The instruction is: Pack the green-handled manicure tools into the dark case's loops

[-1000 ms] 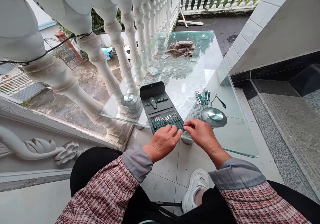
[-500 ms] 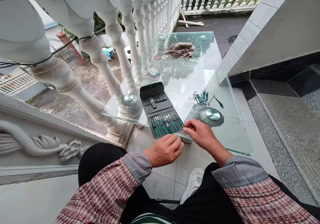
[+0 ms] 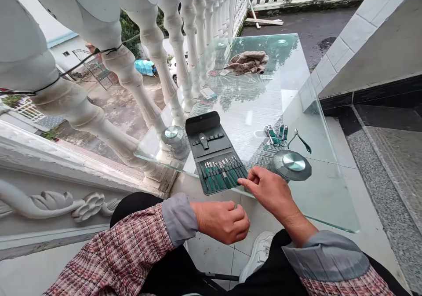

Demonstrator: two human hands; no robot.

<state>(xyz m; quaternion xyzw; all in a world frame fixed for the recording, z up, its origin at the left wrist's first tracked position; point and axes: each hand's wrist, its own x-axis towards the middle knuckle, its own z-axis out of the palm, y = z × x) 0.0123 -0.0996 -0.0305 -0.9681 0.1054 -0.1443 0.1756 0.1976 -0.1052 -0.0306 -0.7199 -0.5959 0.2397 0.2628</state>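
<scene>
An unfolded dark case (image 3: 211,153) lies at the near edge of the glass table (image 3: 325,199), its lower pocket filled with several slim green-handled tools (image 3: 226,173). My right hand (image 3: 268,190) is at the case's lower right corner, thumb and forefinger pinched together; what is between them, if anything, is too small to make out. Below the case my left hand (image 3: 226,221) hangs in front of the table edge with curled fingers, and their inside is hidden. Green nail clippers (image 3: 272,135) and an open-handled nipper (image 3: 300,140) lie to the right on the glass.
A crumpled brown cloth (image 3: 249,63) and a small box (image 3: 208,94) lie farther back on the table. White balusters (image 3: 154,54) run along the left. Stone steps (image 3: 392,155) rise on the right. My knees and a white shoe (image 3: 259,254) are below.
My left hand has moved down and slightly right, away from the case, with its fingers more curled. The view has shifted a little; my right hand stays by the case's corner.
</scene>
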